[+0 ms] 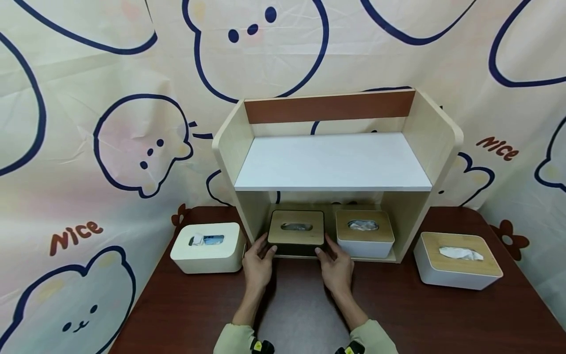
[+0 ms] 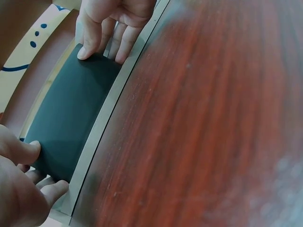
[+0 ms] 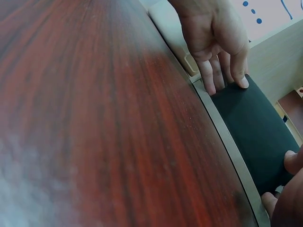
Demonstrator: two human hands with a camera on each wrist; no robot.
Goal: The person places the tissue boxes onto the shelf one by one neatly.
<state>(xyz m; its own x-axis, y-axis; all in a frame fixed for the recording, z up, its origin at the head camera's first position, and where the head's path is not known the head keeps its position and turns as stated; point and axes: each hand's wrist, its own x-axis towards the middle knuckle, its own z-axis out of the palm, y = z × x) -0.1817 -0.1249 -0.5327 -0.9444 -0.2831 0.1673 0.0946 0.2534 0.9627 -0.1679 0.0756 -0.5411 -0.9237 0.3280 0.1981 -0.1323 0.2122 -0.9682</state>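
A dark tissue box [image 1: 296, 231] with a wood-coloured lid sits in the left part of the shelf's lower compartment, near its front edge. My left hand [image 1: 257, 265] grips its left end, thumb at the front corner and fingers along the side. At the right end, my right hand [image 1: 337, 268] holds it the same way. In the left wrist view the box's dark front face [image 2: 71, 113] shows between both hands. To its right in the same compartment stands a white tissue box [image 1: 364, 236] with a wooden lid, close to my right fingers.
The two-level shelf [image 1: 331, 162] stands at the back of a dark wood table [image 1: 398, 314]. Outside it, a cream tissue box [image 1: 208, 248] sits on the left, a white wooden-lidded tissue box [image 1: 460, 260] on the right. A patterned cloth [image 1: 132, 221] hangs behind.
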